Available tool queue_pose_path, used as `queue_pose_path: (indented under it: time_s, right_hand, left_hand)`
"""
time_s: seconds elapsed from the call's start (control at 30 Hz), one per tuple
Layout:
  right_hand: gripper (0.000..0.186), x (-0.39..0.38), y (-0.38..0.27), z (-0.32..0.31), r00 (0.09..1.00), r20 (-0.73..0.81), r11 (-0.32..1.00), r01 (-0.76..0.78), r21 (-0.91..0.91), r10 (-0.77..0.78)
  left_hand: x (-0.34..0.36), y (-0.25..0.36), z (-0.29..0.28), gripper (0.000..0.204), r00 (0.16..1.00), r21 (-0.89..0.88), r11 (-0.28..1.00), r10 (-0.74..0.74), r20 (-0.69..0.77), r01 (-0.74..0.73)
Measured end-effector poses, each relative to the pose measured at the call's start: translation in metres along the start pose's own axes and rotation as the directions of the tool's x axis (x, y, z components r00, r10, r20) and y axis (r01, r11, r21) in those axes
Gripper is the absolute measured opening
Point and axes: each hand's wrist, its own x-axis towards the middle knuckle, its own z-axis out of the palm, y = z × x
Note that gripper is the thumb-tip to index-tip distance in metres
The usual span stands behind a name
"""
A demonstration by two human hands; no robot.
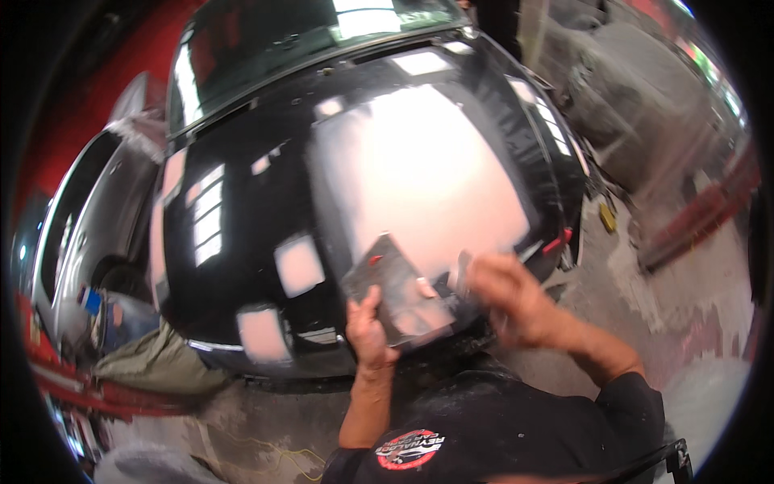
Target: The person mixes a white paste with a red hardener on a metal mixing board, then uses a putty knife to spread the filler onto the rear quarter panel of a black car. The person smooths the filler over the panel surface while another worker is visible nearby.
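My left hand (371,332) grips the lower left edge of a flat grey mixing plate (395,278), thumb on top. On the plate lie smears of pale pink body filler (415,321) and a small red dab (374,260). My right hand (516,294), blurred by motion, is closed on a small flat spreader (462,272) just right of the plate. Both hands are above the front edge of a black car hood (250,214). A large pale pink filler patch (435,181) covers much of the hood's right half.
Smaller pink patches (300,264) dot the hood's left and front. A silver car body part (105,210) stands at the left, above crumpled green cloth (161,363). Plastic sheeting (629,97) and a red beam (701,214) are at the right. A yellow cord (278,458) lies on the floor.
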Motion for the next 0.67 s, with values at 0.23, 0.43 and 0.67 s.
queue_pose_path:
  time_s: [0.23, 0.43, 0.67]
  right_hand:
    - [0.05, 0.021, 0.049, 0.013, 0.932, 0.302, 0.869, 0.311, -0.386, -0.2]
    - [0.054, 0.053, 0.06, -0.008, 0.978, 0.128, 0.967, 0.185, -0.177, -0.164]
    - [0.06, 0.081, 0.048, 0.003, 0.895, 0.331, 0.904, 0.377, -0.202, -0.299]
  left_hand:
    - [-0.005, 0.043, 0.03, 0.033, 0.992, -0.003, 0.998, 0.069, 0.107, -0.069]
    - [0.007, 0.044, 0.041, 0.034, 0.951, 0.511, 0.806, 0.212, 0.224, -0.3]
    - [0.02, 0.021, 0.06, 0.04, 0.872, 0.519, 0.717, 0.472, 0.129, -0.465]
